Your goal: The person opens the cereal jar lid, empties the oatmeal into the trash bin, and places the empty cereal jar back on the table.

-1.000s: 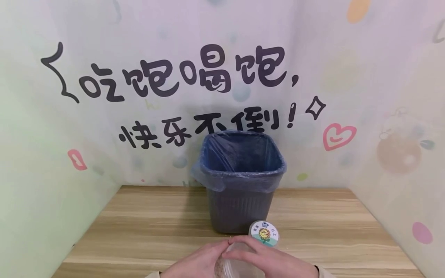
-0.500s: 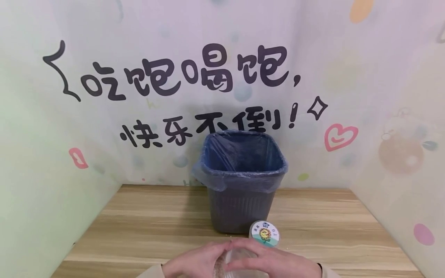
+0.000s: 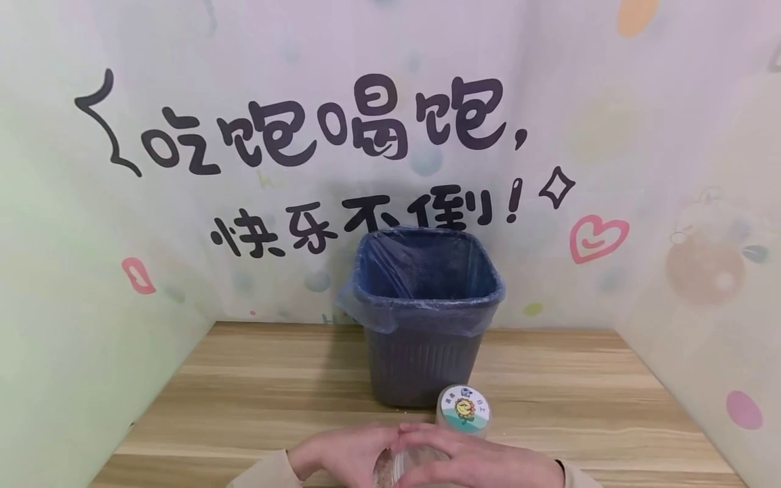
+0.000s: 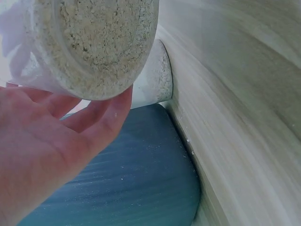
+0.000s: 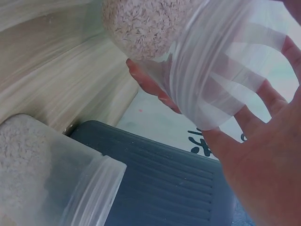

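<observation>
A clear plastic jar [image 5: 146,28] with pale flakes inside is tilted on its side between my hands; its flake-covered base [image 4: 101,42] faces left. My left hand [image 3: 349,455] grips the jar's body, fingers curved around it. Spread around the clear lid end [image 5: 221,94], my right hand [image 3: 482,461] holds it just beyond the ridged threads. Fingertips of both hands meet above the jar in the head view, and much of the jar is hidden there. A second jar [image 3: 465,412] of flakes stands upright just beyond, with a sunflower label on its lid.
Behind the second jar stands a dark bin [image 3: 421,369] lined with a blue plastic bag [image 3: 427,318]. A few crumbs lie by its base on the wooden table [image 3: 262,393]. Patterned walls [image 3: 293,54] enclose the back and both sides.
Both hands have sunk slightly, and the left hand has turned so that more of its sleeve shows. The fingers have shifted a little on the jar; the bin and second jar stay put.
</observation>
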`<state>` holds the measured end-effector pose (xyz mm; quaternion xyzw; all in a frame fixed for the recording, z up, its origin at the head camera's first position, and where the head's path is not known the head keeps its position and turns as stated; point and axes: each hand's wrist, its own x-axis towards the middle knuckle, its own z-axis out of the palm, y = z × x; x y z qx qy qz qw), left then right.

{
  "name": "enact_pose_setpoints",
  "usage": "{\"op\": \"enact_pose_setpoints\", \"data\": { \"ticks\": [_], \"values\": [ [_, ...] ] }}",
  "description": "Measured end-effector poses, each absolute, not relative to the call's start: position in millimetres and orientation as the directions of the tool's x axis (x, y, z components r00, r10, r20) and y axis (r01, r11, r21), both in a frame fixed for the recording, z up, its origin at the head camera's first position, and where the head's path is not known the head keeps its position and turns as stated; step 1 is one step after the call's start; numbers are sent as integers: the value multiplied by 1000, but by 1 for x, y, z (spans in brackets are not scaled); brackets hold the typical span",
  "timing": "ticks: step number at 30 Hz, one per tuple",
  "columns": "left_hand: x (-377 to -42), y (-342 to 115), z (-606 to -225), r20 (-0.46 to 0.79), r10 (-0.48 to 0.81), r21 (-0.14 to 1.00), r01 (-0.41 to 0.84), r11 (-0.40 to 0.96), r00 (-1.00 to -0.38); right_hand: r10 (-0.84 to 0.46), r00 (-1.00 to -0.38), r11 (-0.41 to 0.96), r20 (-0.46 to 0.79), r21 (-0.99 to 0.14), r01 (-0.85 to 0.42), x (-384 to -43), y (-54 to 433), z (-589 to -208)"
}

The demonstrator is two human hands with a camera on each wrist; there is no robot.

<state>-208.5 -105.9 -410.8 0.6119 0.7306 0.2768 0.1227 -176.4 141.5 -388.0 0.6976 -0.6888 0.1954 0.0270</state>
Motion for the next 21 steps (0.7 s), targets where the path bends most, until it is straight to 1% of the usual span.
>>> {"op": "enact_pose_setpoints", "data": {
  "ticks": [2, 4, 6, 8, 11, 14, 16, 17, 19, 21],
  "values": [
    [-210, -105, -410, 156, 967, 558, 826, 80, -199, -947, 6, -65, 322, -173, -983, -177, 142, -388],
    [-211, -105, -410, 142, 973, 591, 804, 65, -183, -942, 32, -76, 335, -118, -990, -177, 141, -388],
    [-212, -104, -410, 113, 979, 643, 764, 60, -172, -936, 48, -85, 347, -90, -992, -177, 141, -388],
    [-214, -104, -410, 90, 983, 663, 746, 59, -157, -931, 76, -100, 358, -47, -994, -178, 140, -388],
    [-217, -105, -410, 51, 991, 725, 687, 50, -126, -927, 100, -126, 362, -49, -991, -178, 137, -389],
    [-221, -108, -412, 10, 995, 767, 639, 54, -96, -931, 93, -132, 352, -88, -987, -175, 133, -388],
    [-224, -110, -413, -22, 997, 830, 555, 59, -74, -939, 67, -121, 337, -143, -982, -173, 132, -387],
    [-225, -110, -414, -28, 997, 846, 529, 61, -69, -942, 58, -113, 330, -150, -982, -172, 132, -386],
    [-226, -109, -413, -30, 998, 868, 493, 57, -61, -949, 51, -98, 312, -139, -985, -170, 134, -384],
    [-227, -110, -413, -20, 998, 864, 500, 50, -65, -954, 41, -79, 297, -118, -990, -169, 136, -383]
  ]
}}
